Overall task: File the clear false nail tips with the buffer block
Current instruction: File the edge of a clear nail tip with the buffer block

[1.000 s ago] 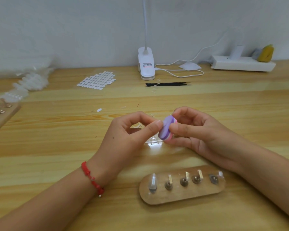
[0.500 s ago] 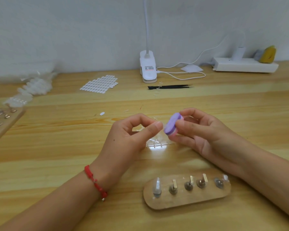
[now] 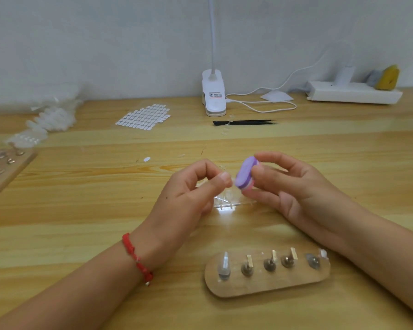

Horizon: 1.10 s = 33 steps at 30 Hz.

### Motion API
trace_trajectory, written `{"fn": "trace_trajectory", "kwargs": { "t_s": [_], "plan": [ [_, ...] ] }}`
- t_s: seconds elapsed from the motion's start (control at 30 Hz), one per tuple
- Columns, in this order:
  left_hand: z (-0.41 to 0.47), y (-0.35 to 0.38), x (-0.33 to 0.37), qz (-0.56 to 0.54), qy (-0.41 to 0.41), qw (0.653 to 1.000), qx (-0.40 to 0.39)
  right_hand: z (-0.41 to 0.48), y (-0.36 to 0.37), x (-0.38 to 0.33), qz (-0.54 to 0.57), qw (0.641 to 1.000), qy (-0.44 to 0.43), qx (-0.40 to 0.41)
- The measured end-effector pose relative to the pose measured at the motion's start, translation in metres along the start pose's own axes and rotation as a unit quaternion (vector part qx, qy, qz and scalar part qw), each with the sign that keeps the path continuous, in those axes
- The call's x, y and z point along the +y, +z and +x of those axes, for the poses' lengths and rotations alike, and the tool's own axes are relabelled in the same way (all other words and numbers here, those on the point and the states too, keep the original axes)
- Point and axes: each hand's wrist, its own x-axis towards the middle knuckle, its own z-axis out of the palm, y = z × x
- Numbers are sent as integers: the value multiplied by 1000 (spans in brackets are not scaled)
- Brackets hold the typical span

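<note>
Shifted since a second ago: buffer block (image 3: 246, 172), now slightly higher and further right.
Item one, my left hand (image 3: 188, 194): thumb and forefinger pinch a clear nail tip (image 3: 234, 181), barely visible, its edge offered rightward to meet the abrasive.
Item two, the block: purple face against that edge, tilted on end for stroking.
Item three, my right hand (image 3: 296, 186): thumb and fingers curled round the block.
Item four, wooden stand (image 3: 267, 285), nearest me: pegs kept close for finished tips, I judge.

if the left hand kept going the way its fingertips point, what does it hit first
The buffer in the right hand; the left hand, pinching a nail tip, points straight at it, seemingly almost touching, depth unclear.
</note>
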Motion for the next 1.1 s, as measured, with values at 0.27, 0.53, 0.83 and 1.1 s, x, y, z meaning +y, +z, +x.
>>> {"fn": "trace_trajectory", "kwargs": {
  "t_s": [0.27,0.53,0.83,1.1],
  "plan": [
    [1,-1,-2,6,-4,1000,9,0,0,-2,-4,1000,12,-9],
    [-1,0,0,11,10,1000,-5,-2,3,-2,-42,999,8,-6],
    [-2,2,2,35,32,999,-3,-3,7,-1,-73,997,7,4],
    [-3,2,3,40,39,998,3,-4,7,-1,-85,996,8,7]
  ]
}}
